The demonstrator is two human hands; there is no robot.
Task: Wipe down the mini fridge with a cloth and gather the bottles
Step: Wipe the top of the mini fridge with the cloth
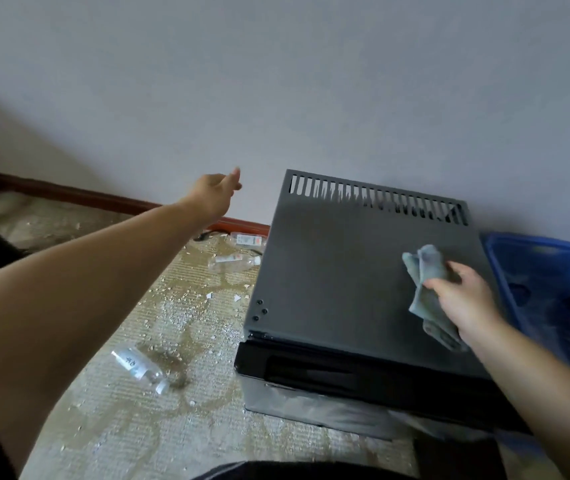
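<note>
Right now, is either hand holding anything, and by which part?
The right hand grips the grey cloth around its middle, on top of the mini fridge. The left hand holds nothing.

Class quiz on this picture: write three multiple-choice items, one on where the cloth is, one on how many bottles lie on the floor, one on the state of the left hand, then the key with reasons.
1. Where is the cloth? A. in the blue basket. B. on the mini fridge top. C. hung on the wall.
2. How many bottles lie on the floor? A. three. B. one. C. six.
3. The left hand: A. grips a bottle. B. presses the fridge. C. holds nothing.
Key: 1 B, the right hand grips it on the grey top. 2 A, one lies near, two farther off. 3 C, it reaches out empty.
</note>
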